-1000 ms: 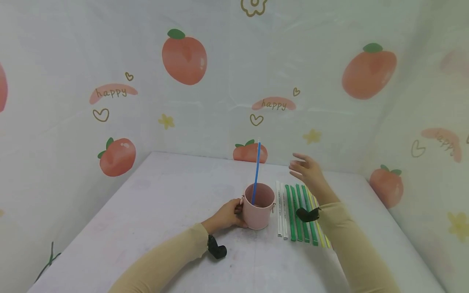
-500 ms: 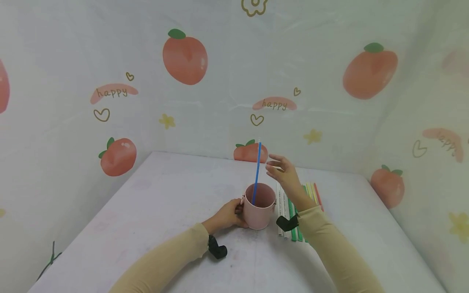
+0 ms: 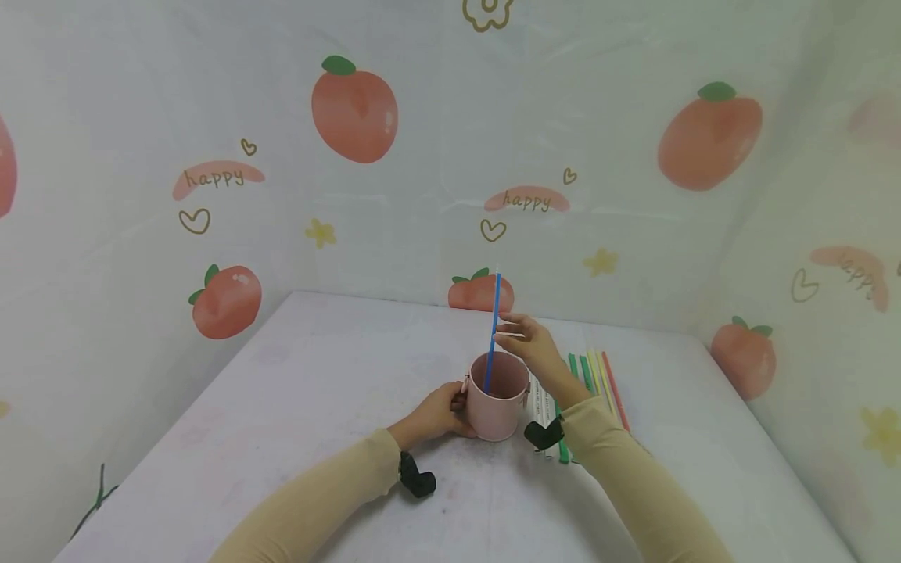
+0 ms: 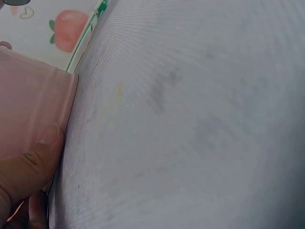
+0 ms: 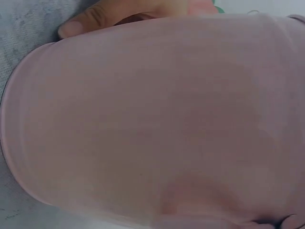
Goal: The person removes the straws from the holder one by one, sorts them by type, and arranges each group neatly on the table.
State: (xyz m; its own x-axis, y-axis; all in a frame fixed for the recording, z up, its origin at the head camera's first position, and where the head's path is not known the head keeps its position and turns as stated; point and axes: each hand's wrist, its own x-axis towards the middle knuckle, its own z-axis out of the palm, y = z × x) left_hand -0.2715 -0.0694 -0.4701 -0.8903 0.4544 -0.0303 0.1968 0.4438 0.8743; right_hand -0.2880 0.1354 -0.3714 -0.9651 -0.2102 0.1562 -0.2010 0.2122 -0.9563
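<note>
A pink bucket (image 3: 497, 414) with small side handle lugs stands upright on the table. Out of it leans a tall blue straw (image 3: 497, 297), apparently in a clear wrapper. My left hand (image 3: 443, 410) grips the bucket's left side; the left wrist view shows the thumb (image 4: 35, 164) pressed along the pink wall (image 4: 28, 105). Over the bucket's right rim is my right hand (image 3: 535, 344), its fingers spread and loosely bent, with the fingertips right beside the straw. The bucket wall (image 5: 143, 114) fills the right wrist view, with left-hand fingers (image 5: 102, 16) at its top.
Right of the bucket, partly under the right forearm, lie wrapped straws in a row: white straws (image 3: 540, 403), green straws (image 3: 584, 367), yellow straws (image 3: 600, 375) and a red straw (image 3: 615, 387). A fruit-printed curtain (image 3: 422, 195) hangs behind and beside the table.
My right hand has come leftward from above the row of straws and dropped lower, reaching the blue straw's side. The left hand and bucket have stayed put.
</note>
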